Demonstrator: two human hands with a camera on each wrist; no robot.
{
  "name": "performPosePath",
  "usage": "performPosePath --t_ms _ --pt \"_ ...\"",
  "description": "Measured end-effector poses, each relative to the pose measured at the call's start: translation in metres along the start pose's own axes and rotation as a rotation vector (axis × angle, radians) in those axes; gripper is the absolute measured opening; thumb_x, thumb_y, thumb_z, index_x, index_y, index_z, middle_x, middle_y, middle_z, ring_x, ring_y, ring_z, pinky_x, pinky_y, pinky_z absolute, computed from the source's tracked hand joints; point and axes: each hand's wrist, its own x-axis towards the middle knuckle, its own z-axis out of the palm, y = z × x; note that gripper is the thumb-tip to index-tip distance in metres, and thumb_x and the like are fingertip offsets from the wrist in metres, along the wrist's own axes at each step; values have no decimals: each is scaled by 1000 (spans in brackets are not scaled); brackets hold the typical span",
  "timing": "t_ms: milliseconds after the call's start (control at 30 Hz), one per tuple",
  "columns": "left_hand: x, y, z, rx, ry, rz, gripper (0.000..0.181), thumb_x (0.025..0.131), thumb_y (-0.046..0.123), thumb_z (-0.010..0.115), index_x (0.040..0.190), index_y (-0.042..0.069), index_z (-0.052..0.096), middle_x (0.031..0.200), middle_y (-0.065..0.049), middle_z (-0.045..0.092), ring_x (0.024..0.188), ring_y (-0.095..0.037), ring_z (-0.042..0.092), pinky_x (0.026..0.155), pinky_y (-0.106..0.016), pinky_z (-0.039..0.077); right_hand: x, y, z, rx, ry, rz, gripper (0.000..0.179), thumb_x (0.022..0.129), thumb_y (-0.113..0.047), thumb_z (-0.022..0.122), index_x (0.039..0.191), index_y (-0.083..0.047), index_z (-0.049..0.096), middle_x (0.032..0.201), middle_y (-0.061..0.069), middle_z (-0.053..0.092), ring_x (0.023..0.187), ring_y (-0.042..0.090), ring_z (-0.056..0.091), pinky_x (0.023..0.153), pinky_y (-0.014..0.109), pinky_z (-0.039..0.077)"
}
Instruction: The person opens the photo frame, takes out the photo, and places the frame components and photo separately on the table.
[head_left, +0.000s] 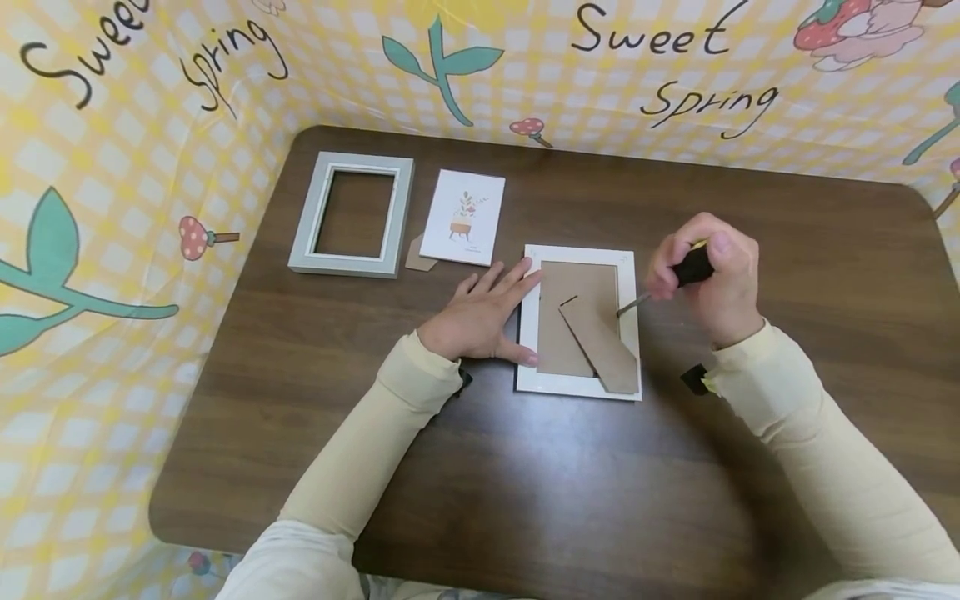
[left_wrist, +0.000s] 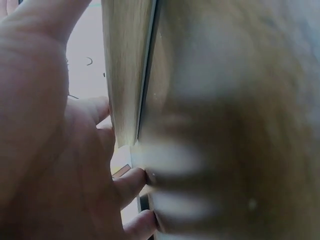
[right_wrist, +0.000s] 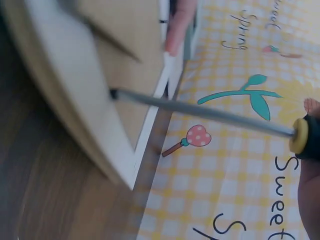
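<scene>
A white picture frame [head_left: 579, 385] lies face down on the table, its brown backing board [head_left: 592, 279] with a slanted stand leg [head_left: 603, 354] showing. My left hand [head_left: 480, 317] rests along the frame's left side, fingers spread, fingertips and thumb on the border. In my right hand [head_left: 712, 275] I grip a screwdriver by its black and yellow handle [head_left: 694, 264]. The screwdriver's metal shaft [right_wrist: 210, 111] slants down to the left. Its tip meets the seam between the backing board and the frame's right inner edge, as the right wrist view also shows.
On the dark wooden table [head_left: 450, 467], a pale grey-green frame [head_left: 405, 217] lies at the back left. Beside it is a white card [head_left: 462, 218] with a plant picture, partly over a small brown piece [head_left: 420, 257]. A patterned cloth [head_left: 480, 75] rises behind the table.
</scene>
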Motion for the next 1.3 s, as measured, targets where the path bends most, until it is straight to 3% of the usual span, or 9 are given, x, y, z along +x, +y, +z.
performPosePath --t_ms 167,300,400,500,633,767,867,1100,1300 --pt "-1 0 5 -17 -10 -10 121 78 73 71 163 33 -6 165 12 -20 153 -28 -10 119 -55 1 5 2 0 101 60 52 51 100 -29 62 77 13 44 55 16 43 44 26 41 44 36 43" --pt "1 2 9 -27 -22 10 121 79 72 71 163 32 -6 166 10 -19 153 -28 -10 119 -55 1 1 -9 -9 261 114 72 54 96 -31 68 79 13 43 57 18 42 46 28 38 45 38 41" --pt "1 3 10 -25 -29 10 121 79 71 71 163 32 -7 166 10 -19 153 -28 -11 119 -55 1 -10 -17 -19 385 128 116 53 98 -32 64 79 11 38 57 17 39 47 28 35 46 39 35" --pt "1 3 8 -30 -23 11 120 79 70 71 163 32 -7 166 10 -19 153 -29 -11 119 -56 0 -25 -19 -29 506 194 163 52 103 -35 49 78 8 34 56 15 34 47 26 32 46 38 29" --pt "0 0 7 -48 -11 11 120 79 69 72 163 32 -5 165 11 -19 153 -29 -10 118 -56 0 -40 -15 -41 701 408 265 58 106 -43 34 76 7 38 57 13 30 48 25 30 48 37 27" --pt "-1 -2 7 -69 -19 15 120 79 69 73 163 32 -6 165 12 -21 152 -29 -11 118 -56 -1 -48 -10 -48 938 692 335 62 101 -52 46 76 5 47 61 12 34 51 27 32 49 39 34" --pt "-1 -3 7 -81 -18 23 120 80 68 73 163 32 -6 165 11 -21 152 -28 -12 118 -56 -2 -47 -7 -45 1048 813 299 59 98 -52 53 81 5 49 68 15 39 56 32 36 55 45 38" --pt "0 -4 5 -91 -22 29 121 80 67 73 162 33 -8 163 13 -23 152 -28 -14 118 -56 -3 -29 0 -17 1043 799 217 38 99 -28 47 97 9 54 82 24 45 72 40 47 72 56 44" --pt "0 -2 0 -88 -20 40 119 80 66 74 163 31 -4 164 12 -21 152 -29 -14 118 -56 -2 -15 4 -6 970 799 213 32 105 -24 50 100 7 54 83 25 50 71 42 54 76 57 49"
